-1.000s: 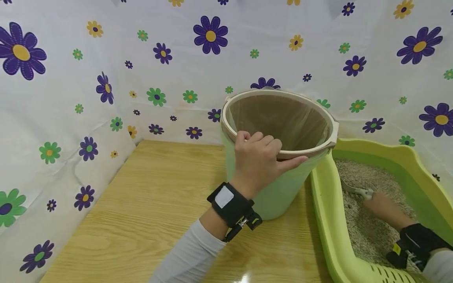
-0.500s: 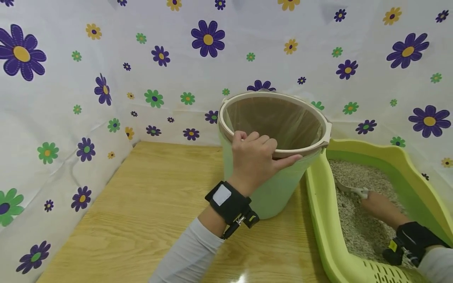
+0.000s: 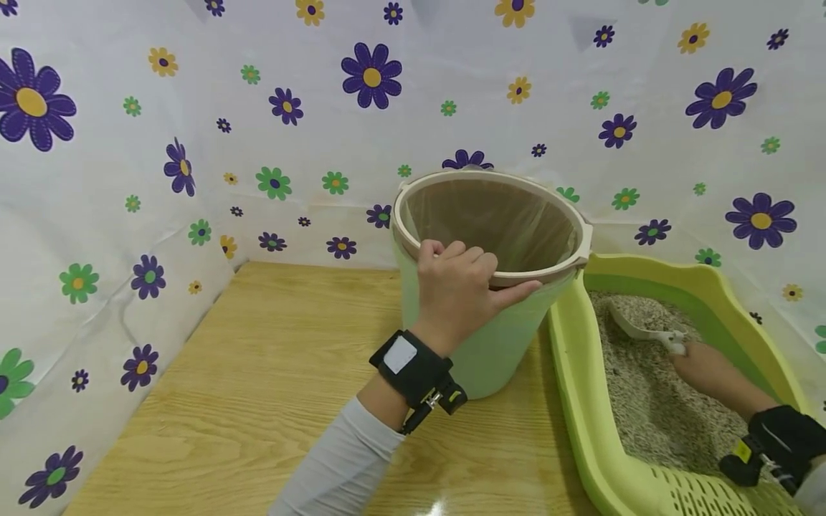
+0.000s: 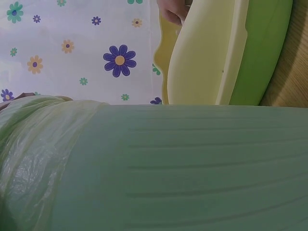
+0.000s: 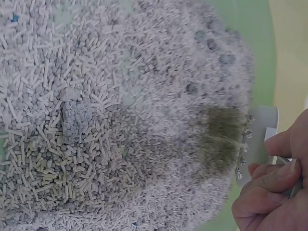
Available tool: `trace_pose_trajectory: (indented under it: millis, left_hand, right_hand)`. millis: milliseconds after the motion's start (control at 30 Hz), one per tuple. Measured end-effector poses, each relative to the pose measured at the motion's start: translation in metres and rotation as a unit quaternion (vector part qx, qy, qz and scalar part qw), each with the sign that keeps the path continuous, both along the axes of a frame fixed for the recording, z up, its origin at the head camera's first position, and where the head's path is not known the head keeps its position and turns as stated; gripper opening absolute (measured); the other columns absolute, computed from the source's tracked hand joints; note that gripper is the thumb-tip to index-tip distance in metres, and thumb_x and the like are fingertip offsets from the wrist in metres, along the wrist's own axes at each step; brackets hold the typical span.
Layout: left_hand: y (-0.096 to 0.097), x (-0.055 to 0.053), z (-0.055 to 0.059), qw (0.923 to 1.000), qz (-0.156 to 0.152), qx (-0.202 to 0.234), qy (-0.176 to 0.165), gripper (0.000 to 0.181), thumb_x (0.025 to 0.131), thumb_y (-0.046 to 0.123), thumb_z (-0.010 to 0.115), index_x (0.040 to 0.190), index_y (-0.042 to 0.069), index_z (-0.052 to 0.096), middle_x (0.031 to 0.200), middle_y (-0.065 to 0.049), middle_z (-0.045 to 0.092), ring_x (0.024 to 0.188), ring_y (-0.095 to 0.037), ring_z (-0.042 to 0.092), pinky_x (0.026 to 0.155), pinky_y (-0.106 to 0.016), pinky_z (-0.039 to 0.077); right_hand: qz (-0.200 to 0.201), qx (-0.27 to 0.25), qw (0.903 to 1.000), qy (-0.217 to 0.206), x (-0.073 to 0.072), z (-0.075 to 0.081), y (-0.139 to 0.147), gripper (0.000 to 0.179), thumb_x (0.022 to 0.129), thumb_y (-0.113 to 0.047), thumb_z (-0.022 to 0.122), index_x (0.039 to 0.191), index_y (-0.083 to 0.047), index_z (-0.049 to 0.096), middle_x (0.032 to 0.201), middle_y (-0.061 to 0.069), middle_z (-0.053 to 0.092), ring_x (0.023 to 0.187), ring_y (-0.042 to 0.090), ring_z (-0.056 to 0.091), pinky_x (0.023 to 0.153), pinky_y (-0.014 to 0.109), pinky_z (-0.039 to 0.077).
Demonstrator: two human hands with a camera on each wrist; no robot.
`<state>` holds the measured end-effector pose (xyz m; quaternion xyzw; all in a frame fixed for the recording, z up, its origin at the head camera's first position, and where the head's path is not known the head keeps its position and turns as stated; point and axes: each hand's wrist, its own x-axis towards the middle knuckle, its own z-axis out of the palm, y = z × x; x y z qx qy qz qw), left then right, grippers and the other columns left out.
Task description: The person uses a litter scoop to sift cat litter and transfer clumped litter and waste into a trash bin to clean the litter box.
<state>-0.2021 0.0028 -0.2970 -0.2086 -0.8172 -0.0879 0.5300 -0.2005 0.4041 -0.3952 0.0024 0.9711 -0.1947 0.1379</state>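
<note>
The left hand [image 3: 454, 290] grips the near side of the trash bin [image 3: 497, 351], its fingers curled over the rim ring [image 3: 586, 244] and its thumb stretched along the outside. The bin stands toward the back edge of the table [image 3: 277, 358], just left of the litter box [image 3: 581, 373], with a translucent bag liner [image 4: 43, 154] folded over its top. Inside the box, the right hand [image 3: 713, 376] has its fingers curled round the handle of a scoop [image 3: 635, 331], whose head meets the pellet litter [image 3: 652, 423] near the box's left wall, toward the back.

A grey clump [image 5: 77, 121] lies well apart from the scoop. To work cleanly, the scoop should probably travel low and nearly level, sliding under a clump rather than stabbing it. A steady left hand would suit the bin. Whether the scoop carries anything, I cannot tell.
</note>
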Motion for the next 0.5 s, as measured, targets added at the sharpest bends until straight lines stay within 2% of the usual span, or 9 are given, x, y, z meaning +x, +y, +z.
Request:
trace_pose_trajectory:
  millis: [133, 200, 233, 267, 400, 500]
  left_hand:
    - [-0.001, 0.000, 0.000, 1.0000, -0.001, -0.004, -0.003, 0.064, 0.074, 0.076, 0.053, 0.049, 0.019, 0.042, 0.047, 0.006, 0.041, 0.051, -0.013, 0.046, 0.067, -0.038, 0.036]
    - [-0.001, -0.001, 0.000, 1.0000, -0.002, -0.006, -0.003, 0.063, 0.074, 0.076, 0.053, 0.049, 0.019, 0.043, 0.047, 0.006, 0.041, 0.052, -0.013, 0.046, 0.067, -0.038, 0.036]
    - [-0.001, -0.001, 0.000, 1.0000, -0.004, -0.006, -0.003, 0.063, 0.075, 0.076, 0.053, 0.049, 0.019, 0.043, 0.047, 0.006, 0.042, 0.052, -0.013, 0.046, 0.067, -0.038, 0.036]
    - [-0.001, -0.001, 0.000, 1.0000, -0.005, -0.005, -0.003, 0.063, 0.075, 0.076, 0.053, 0.049, 0.019, 0.043, 0.047, 0.006, 0.042, 0.052, -0.013, 0.047, 0.067, -0.039, 0.036]
    - [0.000, -0.003, -0.001, 1.0000, -0.007, 0.000, -0.003, 0.063, 0.074, 0.076, 0.054, 0.049, 0.019, 0.043, 0.047, 0.006, 0.043, 0.052, -0.013, 0.047, 0.068, -0.039, 0.036]
    - [0.001, -0.004, -0.001, 1.0000, -0.008, 0.001, -0.001, 0.063, 0.074, 0.076, 0.054, 0.049, 0.019, 0.043, 0.047, 0.006, 0.042, 0.051, -0.013, 0.046, 0.067, -0.039, 0.036]
  right_hand:
    - [-0.008, -0.023, 0.9995, 0.022, 0.013, 0.007, -0.002, 0.044, 0.102, -0.030, 0.025, 0.086, 0.004, 0.049, 0.067, 0.009, 0.045, 0.047, 0.009, 0.030, 0.052, 0.032, 0.035]
    - [-0.013, -0.034, 0.9985, 0.040, 0.022, 0.010, -0.004, 0.042, 0.103, -0.031, 0.026, 0.082, 0.000, 0.045, 0.063, 0.006, 0.045, 0.045, 0.009, 0.031, 0.049, 0.031, 0.035]
    - [-0.016, -0.034, 0.9980, 0.051, 0.025, 0.011, -0.005, 0.041, 0.103, -0.032, 0.026, 0.084, 0.000, 0.044, 0.060, 0.000, 0.036, 0.046, 0.008, 0.032, 0.047, 0.030, 0.035]
    - [-0.016, -0.036, 0.9972, 0.064, 0.029, 0.012, -0.006, 0.041, 0.103, -0.032, 0.026, 0.086, 0.000, 0.045, 0.060, 0.000, 0.037, 0.046, 0.009, 0.033, 0.045, 0.030, 0.035]
    - [-0.022, -0.032, 0.9946, 0.096, 0.037, 0.017, -0.010, 0.043, 0.103, -0.034, 0.025, 0.091, 0.001, 0.046, 0.061, 0.000, 0.039, 0.045, 0.009, 0.034, 0.043, 0.029, 0.035]
    - [-0.031, -0.029, 0.9932, 0.109, 0.039, 0.021, -0.012, 0.043, 0.102, -0.035, 0.024, 0.084, -0.002, 0.045, 0.058, 0.000, 0.038, 0.043, 0.008, 0.033, 0.041, 0.030, 0.035]
